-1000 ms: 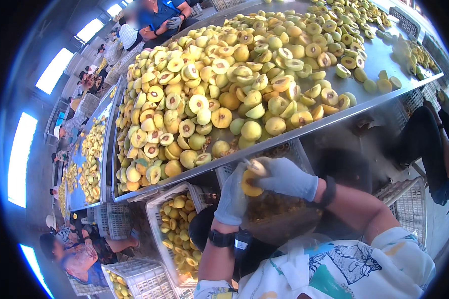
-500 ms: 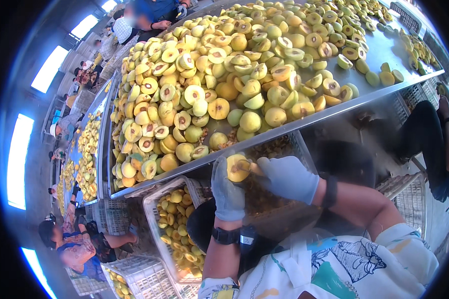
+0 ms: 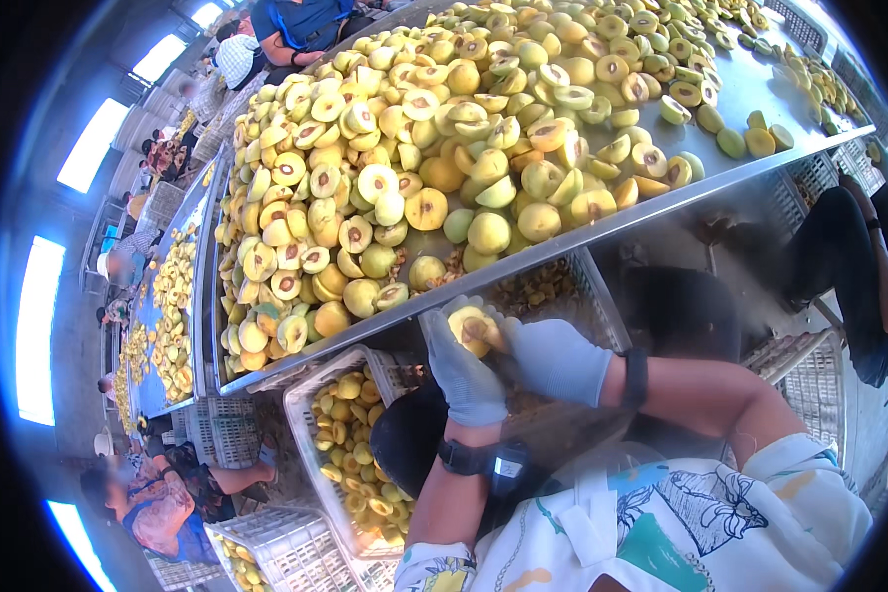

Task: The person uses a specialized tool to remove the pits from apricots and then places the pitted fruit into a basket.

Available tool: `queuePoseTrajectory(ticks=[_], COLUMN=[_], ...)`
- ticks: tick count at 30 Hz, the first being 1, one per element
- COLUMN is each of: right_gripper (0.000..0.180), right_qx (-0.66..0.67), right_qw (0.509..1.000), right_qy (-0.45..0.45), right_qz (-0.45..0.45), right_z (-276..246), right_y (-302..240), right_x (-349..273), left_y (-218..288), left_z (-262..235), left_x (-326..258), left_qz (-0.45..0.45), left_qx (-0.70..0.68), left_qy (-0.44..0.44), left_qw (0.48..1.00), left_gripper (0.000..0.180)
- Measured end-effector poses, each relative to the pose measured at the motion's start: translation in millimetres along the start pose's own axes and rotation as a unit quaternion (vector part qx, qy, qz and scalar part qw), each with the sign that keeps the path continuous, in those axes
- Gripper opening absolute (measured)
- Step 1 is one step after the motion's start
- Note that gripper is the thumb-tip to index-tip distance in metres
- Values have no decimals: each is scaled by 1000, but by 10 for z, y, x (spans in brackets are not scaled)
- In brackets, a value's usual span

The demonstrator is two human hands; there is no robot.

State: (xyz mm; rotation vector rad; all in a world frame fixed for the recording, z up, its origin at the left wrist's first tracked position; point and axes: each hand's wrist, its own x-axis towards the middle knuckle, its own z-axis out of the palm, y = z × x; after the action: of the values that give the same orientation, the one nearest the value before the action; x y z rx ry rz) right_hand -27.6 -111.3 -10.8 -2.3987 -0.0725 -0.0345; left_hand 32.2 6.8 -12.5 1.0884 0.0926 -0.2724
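Two gloved hands meet just under metal table edge (image 3: 661, 212), little room there. I see white crate (image 3: 311, 464) of fruit pieces lower left, second crate (image 3: 587, 286) behind hands. Left hand (image 3: 461, 367) closed around yellow peach (image 3: 471, 329); right hand (image 3: 555, 357) closed, fingers touching same peach.

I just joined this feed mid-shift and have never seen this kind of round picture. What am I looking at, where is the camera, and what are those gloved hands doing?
No machine here: a person works with two gloved hands. The one picture comes from a fisheye camera on the person's head, looking down, so straight edges bend. The left hand and right hand meet around one yellow fruit half, just below the edge of a metal table. That table carries a big heap of halved yellow fruit, many showing dark pit hollows. Below stands a white crate holding more fruit. Other people work at neighbouring tables.
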Motion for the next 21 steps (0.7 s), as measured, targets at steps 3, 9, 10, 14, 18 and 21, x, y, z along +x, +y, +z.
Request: queuePoseTrajectory(ticks=[3,9,10,14,18,21], right_gripper=[33,31,31,25,23,22], right_qx=[79,203,204,461,447,176], right_qw=[997,978,978,850,831,934], right_qy=[-5,-51,-51,-218,-308,-309], right_qz=[5,-17,-17,129,122,36], right_z=[-4,43,75,-208,-400,-439], right_y=[2,56,93,38,98,288], right_x=[-6,31,24,20,0,-110], left_y=[69,128,128,203,399,561], left_z=[67,140,164,92,127,-77], left_x=[-34,-72,-78,-1,79,227], left_qz=[-9,-17,-2,-13,-107,-59], left_qx=[-10,31,66,117,127,281], left_qy=[4,38,37,-21,-104,-116], left_qw=[1000,999,997,993,981,951], left_gripper=[45,43,43,43,42,38])
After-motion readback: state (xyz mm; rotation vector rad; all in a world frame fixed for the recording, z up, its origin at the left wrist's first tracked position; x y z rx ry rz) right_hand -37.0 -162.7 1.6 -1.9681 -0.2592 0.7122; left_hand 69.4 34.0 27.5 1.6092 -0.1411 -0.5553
